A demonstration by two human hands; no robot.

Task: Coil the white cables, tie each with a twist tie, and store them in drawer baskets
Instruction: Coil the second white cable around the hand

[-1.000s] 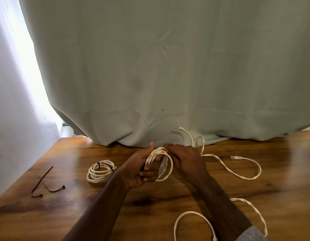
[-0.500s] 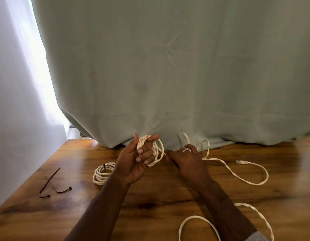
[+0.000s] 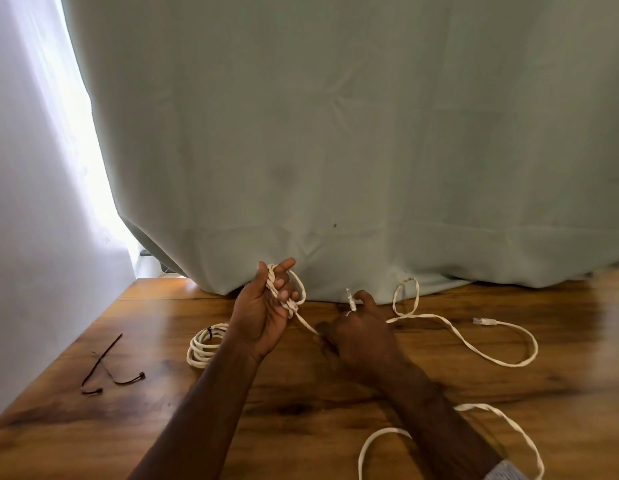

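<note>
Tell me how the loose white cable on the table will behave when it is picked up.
The loose white cable will probably be floppy: it lies in slack curves across the wooden table. It looks light, being thin. It will likely trail and drag, since a strand sags between the left hand and right hand.

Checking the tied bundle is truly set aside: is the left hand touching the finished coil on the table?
Cannot tell. In the head view the left hand hides part of the finished coil behind its wrist.

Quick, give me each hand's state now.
Left hand: holds cable loops wound round its fingers.
Right hand: pinches the white cable.
</note>
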